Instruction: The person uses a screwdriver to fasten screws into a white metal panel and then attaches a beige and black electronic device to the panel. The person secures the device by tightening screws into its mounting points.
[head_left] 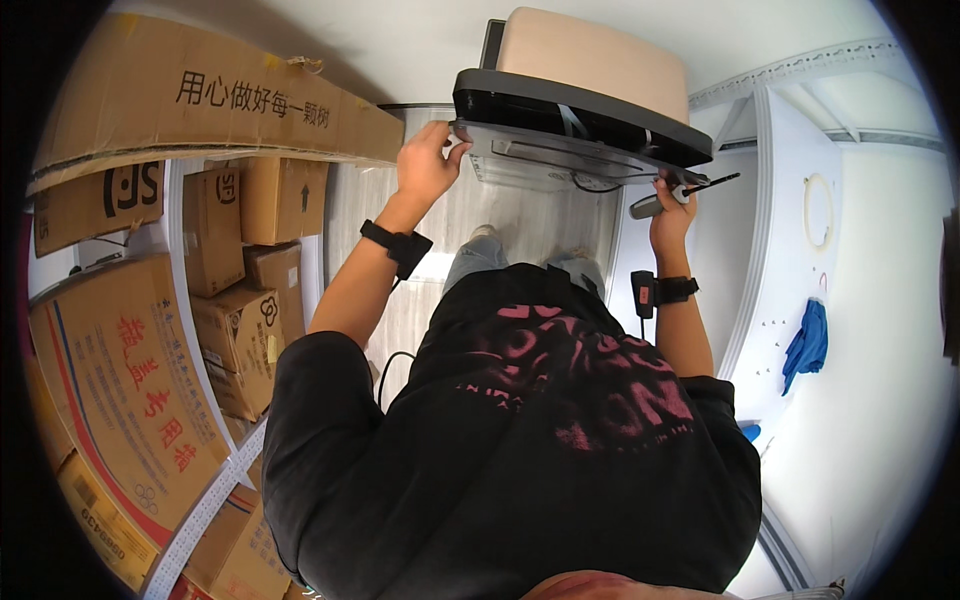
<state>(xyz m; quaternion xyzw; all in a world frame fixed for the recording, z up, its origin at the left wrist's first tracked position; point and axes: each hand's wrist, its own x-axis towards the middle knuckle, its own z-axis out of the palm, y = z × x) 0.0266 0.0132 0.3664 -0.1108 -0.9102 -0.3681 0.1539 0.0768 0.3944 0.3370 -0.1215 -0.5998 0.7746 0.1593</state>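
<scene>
In front of me is a bulky appliance point(585, 118) with a beige, box-like upper body and a black rim; I cannot make out its kind. Along its near side runs a greyish, see-through panel point(560, 155). My left hand point(430, 160) is closed at this panel's left corner, thumb and fingers pinching the edge. At the opposite corner, my right hand point(675, 205) has its fingers round a screwdriver point(647, 207) with a grey handle. The dark shaft points out to the right, and the fingertips are close against the panel's corner.
Cardboard boxes point(125, 370) fill the shelves on my left. A long carton point(230, 100) lies above them, reaching toward the appliance. On the right stands a white panelled shelf point(765, 230) with a blue cloth point(806, 345) and a pale ring point(819, 212). Wood-look floor point(350, 215) shows below.
</scene>
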